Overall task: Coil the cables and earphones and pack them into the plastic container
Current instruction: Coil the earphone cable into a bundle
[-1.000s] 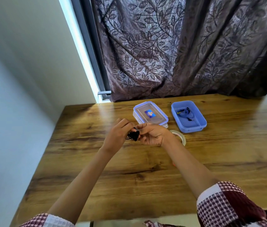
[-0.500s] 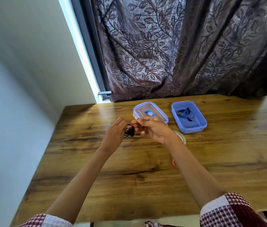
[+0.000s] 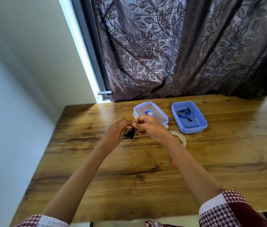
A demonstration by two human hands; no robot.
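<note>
A small black coiled cable [image 3: 130, 134] is held just above the desk [image 3: 129, 177], gripped by the curled fingers of the left hand [image 3: 117, 131] and pinched at its top by the right hand [image 3: 147, 127]. The open blue container [image 3: 193, 129], with 1 blue cable [image 3: 184, 113] inside, is seen further right.

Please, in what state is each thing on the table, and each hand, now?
Black cable: coiled, held between both hands.
Left hand: grips the coil.
Right hand: pinches its top.
Blue container: open, holds a second cable.
Lid: off, lying beside the container.
Tape roll: lying flat.
</note>
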